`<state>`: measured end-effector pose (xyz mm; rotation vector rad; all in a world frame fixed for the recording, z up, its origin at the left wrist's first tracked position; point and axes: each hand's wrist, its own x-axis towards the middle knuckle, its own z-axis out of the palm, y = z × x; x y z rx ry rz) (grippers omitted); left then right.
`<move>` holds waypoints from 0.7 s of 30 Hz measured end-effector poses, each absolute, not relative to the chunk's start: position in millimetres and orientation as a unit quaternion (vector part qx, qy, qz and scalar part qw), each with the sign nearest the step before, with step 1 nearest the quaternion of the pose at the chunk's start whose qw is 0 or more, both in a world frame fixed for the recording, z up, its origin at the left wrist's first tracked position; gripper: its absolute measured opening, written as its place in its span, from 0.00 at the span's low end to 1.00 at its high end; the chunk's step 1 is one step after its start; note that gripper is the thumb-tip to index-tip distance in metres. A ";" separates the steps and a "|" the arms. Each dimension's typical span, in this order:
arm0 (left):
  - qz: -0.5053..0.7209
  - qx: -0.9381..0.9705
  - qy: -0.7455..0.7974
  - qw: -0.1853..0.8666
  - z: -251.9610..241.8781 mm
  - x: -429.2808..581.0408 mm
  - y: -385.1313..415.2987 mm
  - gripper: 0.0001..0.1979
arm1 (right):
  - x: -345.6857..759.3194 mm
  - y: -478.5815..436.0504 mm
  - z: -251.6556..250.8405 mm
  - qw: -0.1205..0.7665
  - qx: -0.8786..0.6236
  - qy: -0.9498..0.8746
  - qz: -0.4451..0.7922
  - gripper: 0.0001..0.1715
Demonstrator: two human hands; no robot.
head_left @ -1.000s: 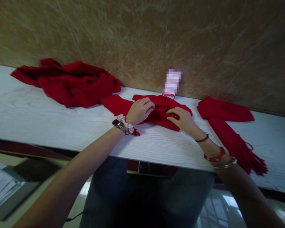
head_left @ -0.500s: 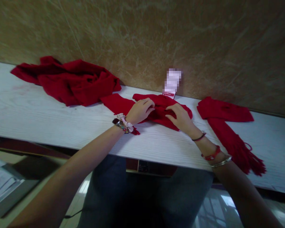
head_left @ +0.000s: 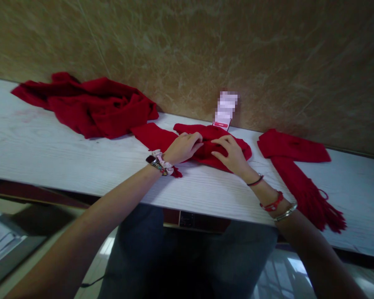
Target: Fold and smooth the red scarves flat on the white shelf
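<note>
A red scarf (head_left: 207,148) lies bunched on the white bench in front of me, with one flat end stretching left toward a larger red heap. My left hand (head_left: 181,148) rests on its left part, fingers curled and thumb drawn in, apparently pinching the cloth; the fingertips are partly hidden. Over the right part, my right hand (head_left: 232,157) has its thumb and fingers apart, the tips at the fabric. Dark red fringe (head_left: 177,172) pokes out beside my left wrist.
A crumpled heap of red cloth (head_left: 102,114) lies at the left. Another red scarf (head_left: 294,146), folded and fringed, is at the right. A phone (head_left: 226,109), its screen blurred, leans on the brown marbled wall (head_left: 174,54). The narrow white bench (head_left: 65,162) runs along it.
My right hand has shifted slightly left, closer to my left hand, over the scarf. My left hand has hardly moved, and the scarf looks nearly the same.
</note>
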<state>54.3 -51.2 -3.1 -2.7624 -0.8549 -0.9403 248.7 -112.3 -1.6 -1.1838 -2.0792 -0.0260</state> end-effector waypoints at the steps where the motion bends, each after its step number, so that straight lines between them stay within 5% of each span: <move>1: -0.306 -0.912 -0.269 0.049 -2.9 54.6 -51.7 0.03 | 247.4 -111.9 -2.7 0.355 -0.453 -0.818 -0.006 0.10; 8: -0.314 -0.905 -0.286 0.032 -1.7 53.8 -51.8 0.04 | 250.2 -118.9 3.4 0.388 -0.460 -0.798 -0.036 0.09; 14: -0.344 -0.890 -0.290 0.070 1.3 51.3 -50.7 0.05 | 260.0 -115.3 1.8 0.308 -0.452 -0.837 -0.018 0.03; 21: -0.415 -0.794 -0.433 0.106 7.4 30.2 -28.9 0.03 | 265.1 -118.6 14.4 0.322 -0.464 -0.823 -0.065 0.06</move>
